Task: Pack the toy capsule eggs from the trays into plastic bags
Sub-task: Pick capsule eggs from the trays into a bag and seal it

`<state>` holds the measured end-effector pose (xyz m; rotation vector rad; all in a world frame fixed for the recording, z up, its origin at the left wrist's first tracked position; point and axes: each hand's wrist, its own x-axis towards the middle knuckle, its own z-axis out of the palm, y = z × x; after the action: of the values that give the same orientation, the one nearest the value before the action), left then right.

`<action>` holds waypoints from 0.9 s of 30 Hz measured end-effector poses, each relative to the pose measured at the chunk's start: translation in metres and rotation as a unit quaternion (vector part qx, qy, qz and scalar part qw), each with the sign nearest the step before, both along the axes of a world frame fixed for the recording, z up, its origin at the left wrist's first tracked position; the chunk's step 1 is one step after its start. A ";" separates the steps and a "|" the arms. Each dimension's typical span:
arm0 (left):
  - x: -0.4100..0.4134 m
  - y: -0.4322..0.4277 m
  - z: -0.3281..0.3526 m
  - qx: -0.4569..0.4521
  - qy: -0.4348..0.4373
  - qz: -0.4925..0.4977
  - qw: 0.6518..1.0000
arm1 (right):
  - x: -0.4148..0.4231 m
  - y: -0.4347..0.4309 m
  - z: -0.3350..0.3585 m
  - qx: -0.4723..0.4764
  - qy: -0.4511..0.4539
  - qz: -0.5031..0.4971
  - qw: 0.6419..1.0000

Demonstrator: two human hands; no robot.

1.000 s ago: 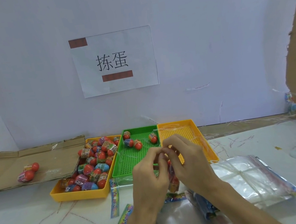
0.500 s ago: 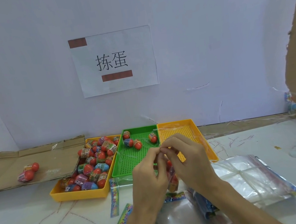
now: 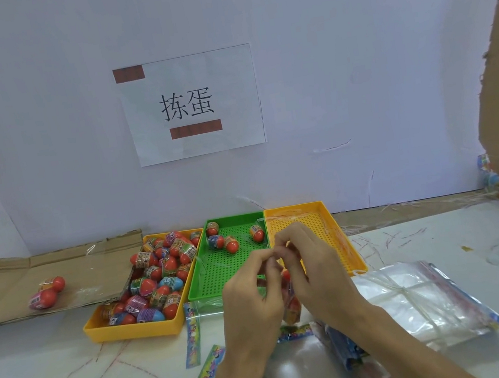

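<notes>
Plainly, sign [image 3: 192,105]: 拣蛋, upper centre
Green tray [image 3: 219,277]: four eggs [image 3: 231,245]
Yellow trays [image 3: 133,331]: two
Left hand [image 3: 252,301] fingers: pinching bag [image 3: 291,302]
Right hand [image 3: 317,271] fingers: pinching same bag

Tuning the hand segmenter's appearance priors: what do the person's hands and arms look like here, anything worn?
Both are bare. The left hand and right hand have no gloves, and no rings show on the visible sides. The left forearm and right forearm are uncovered down to the frame edge: no sleeves, watch or wristband in view.
</notes>
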<state>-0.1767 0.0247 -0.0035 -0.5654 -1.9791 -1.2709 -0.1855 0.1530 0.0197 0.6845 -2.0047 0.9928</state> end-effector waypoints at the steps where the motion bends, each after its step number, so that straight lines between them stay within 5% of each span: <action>1: 0.000 0.000 0.001 0.005 0.002 0.004 1.000 | 0.000 0.000 0.000 -0.008 0.003 0.001 1.000; 16: -0.001 -0.006 -0.001 -0.039 0.022 0.017 0.999 | -0.001 0.006 0.003 0.016 0.106 -0.009 0.994; 27: -0.001 -0.005 0.002 -0.040 0.018 -0.001 0.999 | -0.003 0.003 0.002 0.007 0.048 -0.017 0.999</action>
<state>-0.1772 0.0193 -0.0011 -0.6246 -2.0072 -1.1789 -0.1884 0.1565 0.0212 0.6911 -1.9336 0.9107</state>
